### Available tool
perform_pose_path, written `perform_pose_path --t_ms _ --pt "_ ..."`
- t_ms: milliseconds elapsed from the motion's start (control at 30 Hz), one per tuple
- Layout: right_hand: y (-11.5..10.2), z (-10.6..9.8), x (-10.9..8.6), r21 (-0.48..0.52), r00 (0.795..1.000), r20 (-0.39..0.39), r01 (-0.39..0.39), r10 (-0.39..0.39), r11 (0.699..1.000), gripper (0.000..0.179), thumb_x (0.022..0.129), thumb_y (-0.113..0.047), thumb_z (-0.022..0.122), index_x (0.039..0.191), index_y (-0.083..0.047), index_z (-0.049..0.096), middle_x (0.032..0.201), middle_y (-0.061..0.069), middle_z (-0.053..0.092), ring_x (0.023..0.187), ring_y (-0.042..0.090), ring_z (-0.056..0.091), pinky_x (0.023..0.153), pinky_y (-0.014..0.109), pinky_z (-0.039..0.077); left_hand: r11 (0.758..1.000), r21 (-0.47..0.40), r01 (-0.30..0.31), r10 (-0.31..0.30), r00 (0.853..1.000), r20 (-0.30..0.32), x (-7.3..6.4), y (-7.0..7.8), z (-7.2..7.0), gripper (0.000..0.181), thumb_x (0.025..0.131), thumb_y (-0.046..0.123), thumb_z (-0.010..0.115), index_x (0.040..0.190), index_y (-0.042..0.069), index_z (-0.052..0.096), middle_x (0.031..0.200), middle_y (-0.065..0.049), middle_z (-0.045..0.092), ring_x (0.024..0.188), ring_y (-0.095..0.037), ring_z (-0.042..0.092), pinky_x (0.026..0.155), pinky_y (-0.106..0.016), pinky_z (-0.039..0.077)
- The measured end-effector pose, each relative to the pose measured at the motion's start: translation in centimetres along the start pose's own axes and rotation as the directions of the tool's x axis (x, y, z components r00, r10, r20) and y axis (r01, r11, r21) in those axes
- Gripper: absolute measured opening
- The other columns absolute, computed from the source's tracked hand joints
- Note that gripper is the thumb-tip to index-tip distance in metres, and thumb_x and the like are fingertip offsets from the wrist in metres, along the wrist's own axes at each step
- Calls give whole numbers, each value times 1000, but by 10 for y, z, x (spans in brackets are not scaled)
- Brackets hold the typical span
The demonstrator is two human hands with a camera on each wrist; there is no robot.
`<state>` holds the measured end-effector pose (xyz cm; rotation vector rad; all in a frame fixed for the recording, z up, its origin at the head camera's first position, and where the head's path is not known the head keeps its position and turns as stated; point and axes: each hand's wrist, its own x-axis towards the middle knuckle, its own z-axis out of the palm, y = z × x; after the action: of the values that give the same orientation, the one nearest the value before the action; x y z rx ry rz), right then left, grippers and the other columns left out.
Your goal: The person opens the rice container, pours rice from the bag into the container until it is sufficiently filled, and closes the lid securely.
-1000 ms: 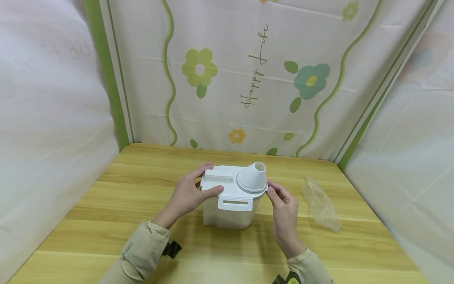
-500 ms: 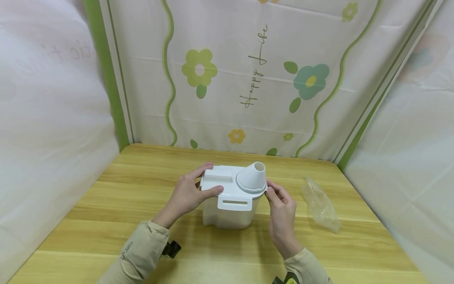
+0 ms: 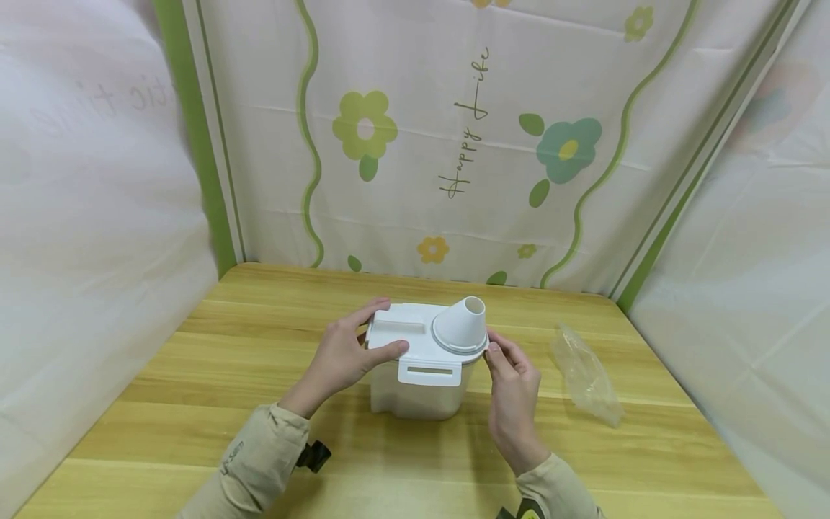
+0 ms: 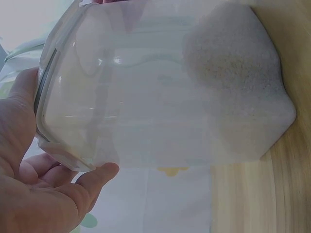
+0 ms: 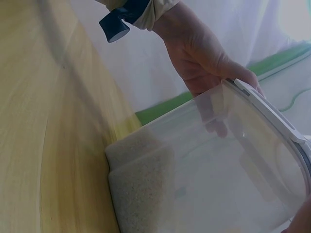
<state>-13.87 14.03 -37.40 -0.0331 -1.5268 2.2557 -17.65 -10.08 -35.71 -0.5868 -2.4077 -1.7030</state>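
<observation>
A translucent food storage container stands upright on the table. Its white lid bears a cone-shaped spout on the right and a flap with a slot at the front. Pale grains that look like rice lie in the bottom. My left hand grips the container's left end, thumb on top of the lid, fingers behind and down the side. At the right end, beside the spout, my right hand pinches the lid's rim between thumb and fingers. The left hand also shows in the left wrist view.
To the right on the wooden table lies a crumpled clear plastic bag. Hanging fabric walls printed with flowers and lettering enclose the back and both sides. Black wrist gear sits under the left sleeve.
My right hand and wrist have shifted slightly left, with the fingertips staying at the lid's rim. The container, the left hand and the bag look unmoved.
</observation>
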Motion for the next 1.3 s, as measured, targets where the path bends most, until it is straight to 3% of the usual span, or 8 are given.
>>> perform_pose_path --t_ms 1033,1300 --pt "1 2 -3 22 1000 4 -19 19 1000 28 102 -1 49 125 14 56 122 19 58 112 24 58 102 34 45 1000 2 10 -10 1000 2 -1 0 0 78 78 38 85 140 4 53 150 -1 42 123 -23 52 92 -26 50" --pt "-1 -6 3 2 1000 27 1 -1 1000 29 98 -1 58 121 16 59 116 17 65 108 24 61 100 33 47 999 -42 20 -20 1000 0 -1 0 0 81 78 40 84 143 7 50 147 -3 44 125 -21 51 95 -25 48"
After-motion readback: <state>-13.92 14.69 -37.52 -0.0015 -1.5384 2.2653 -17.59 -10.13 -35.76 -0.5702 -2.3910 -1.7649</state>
